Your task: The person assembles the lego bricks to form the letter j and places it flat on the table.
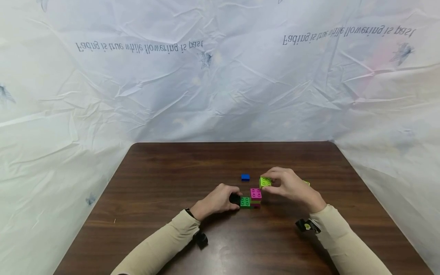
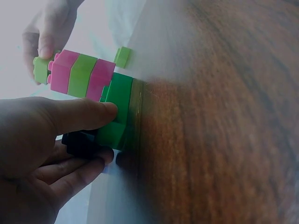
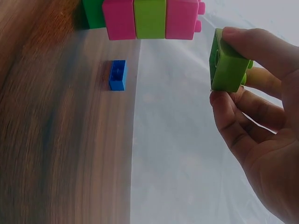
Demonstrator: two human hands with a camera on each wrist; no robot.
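A stack of toy building blocks, pink (image 1: 256,193) over lime over pink, rises from a green block (image 1: 245,202) on the table. My left hand (image 1: 218,198) grips the base, its thumb against the green block and its fingers by a black block (image 2: 80,142) that they partly cover. Between thumb and fingertips my right hand (image 1: 292,187) pinches a lime block (image 3: 230,67). That block is held in the air close to the top of the stack, a gap from its pink studs in the right wrist view, its hollow underside facing them.
A small blue block (image 1: 245,177) lies on the brown table (image 1: 172,164) behind the stack. Another lime block (image 1: 307,183) shows partly behind my right hand. A white printed sheet (image 1: 220,95) hangs beyond the table's far edge.
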